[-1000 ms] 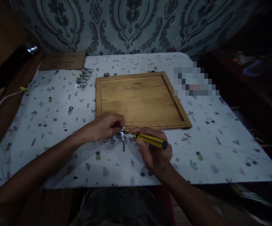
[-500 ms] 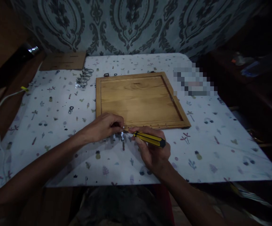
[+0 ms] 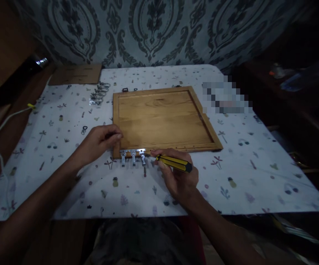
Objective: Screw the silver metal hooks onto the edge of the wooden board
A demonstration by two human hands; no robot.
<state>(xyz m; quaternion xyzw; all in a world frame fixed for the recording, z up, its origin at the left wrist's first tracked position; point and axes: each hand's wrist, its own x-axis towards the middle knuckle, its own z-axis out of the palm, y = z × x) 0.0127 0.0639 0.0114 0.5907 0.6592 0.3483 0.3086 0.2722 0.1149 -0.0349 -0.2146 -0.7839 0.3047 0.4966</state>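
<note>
My right hand grips a yellow-and-black screwdriver. Its tip points left, at the rightmost of three silver metal clasps on the near edge of a framed wooden panel. Whether the tip touches the clasp is hard to see. The other two clasps sit just left of it and overhang the edge. Over the panel's near left corner is my left hand, thumb and forefinger pinched together. Anything between those fingertips is too small to make out.
Several metal clasps lie in a row beyond the panel's left side, near a piece of cardboard. A blurred-out object lies at right on the patterned tablecloth. A white cable runs along the left.
My left hand has drawn back leftward from the rightmost clasp, uncovering the three clasps on the panel's edge. My right hand and the screwdriver have hardly moved.
</note>
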